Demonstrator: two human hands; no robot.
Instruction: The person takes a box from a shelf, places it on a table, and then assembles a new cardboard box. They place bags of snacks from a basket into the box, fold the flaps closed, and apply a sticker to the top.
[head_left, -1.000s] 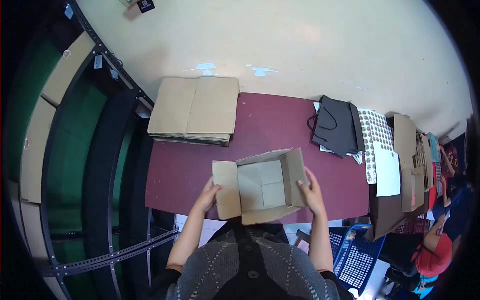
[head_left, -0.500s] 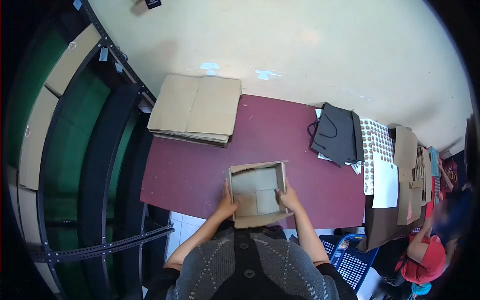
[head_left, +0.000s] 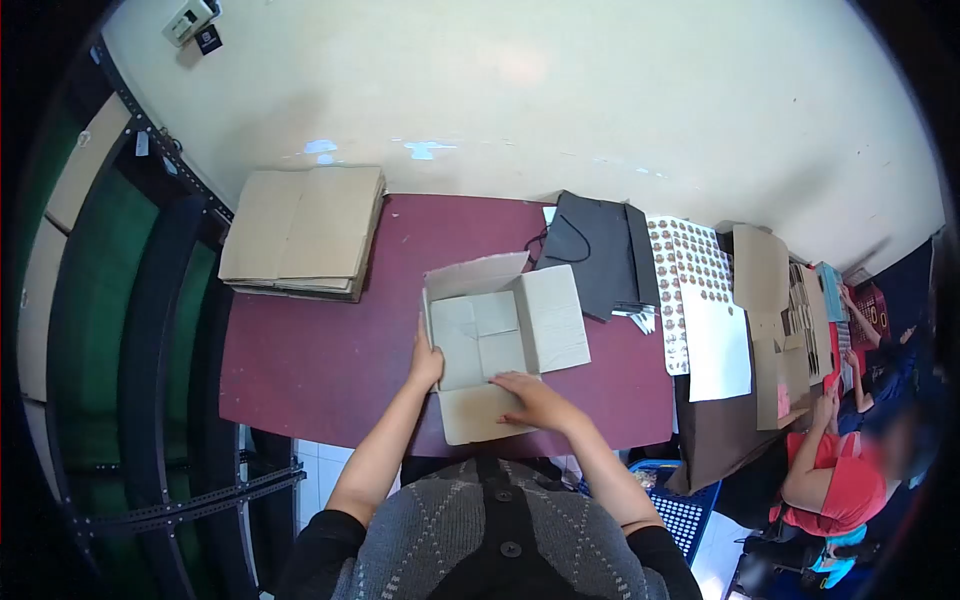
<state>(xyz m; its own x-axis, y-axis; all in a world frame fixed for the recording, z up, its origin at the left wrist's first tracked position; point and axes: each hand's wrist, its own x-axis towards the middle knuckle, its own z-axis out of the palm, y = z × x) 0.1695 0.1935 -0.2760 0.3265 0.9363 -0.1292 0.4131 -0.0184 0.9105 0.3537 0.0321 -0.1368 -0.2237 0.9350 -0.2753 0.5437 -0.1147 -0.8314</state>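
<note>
An unlidded cardboard box (head_left: 478, 340) stands upright before me on the dark red table, its inside bare. Its right flap (head_left: 556, 318) is folded outward, its near flap (head_left: 480, 416) leans down toward me, and the far flap stands up. My left hand (head_left: 427, 362) grips the left wall, with its outer fingers partly hidden. Over the near right corner lies my right hand (head_left: 538, 402), fingers stretched out and thumb apart, touching the near flap and the box's edge.
Flattened cardboard (head_left: 300, 230) is stacked at the back left. Black paper bags (head_left: 598, 250) and sticker sheets (head_left: 690, 260) lie to the right. Black shelving (head_left: 160, 330) stands at left. A blue basket (head_left: 690, 515) is below the table. A person in red (head_left: 835, 485) sits at right.
The box's flaps have been folded outward. My right hand has moved from the right wall to the near flap. The view has turned to the right.
</note>
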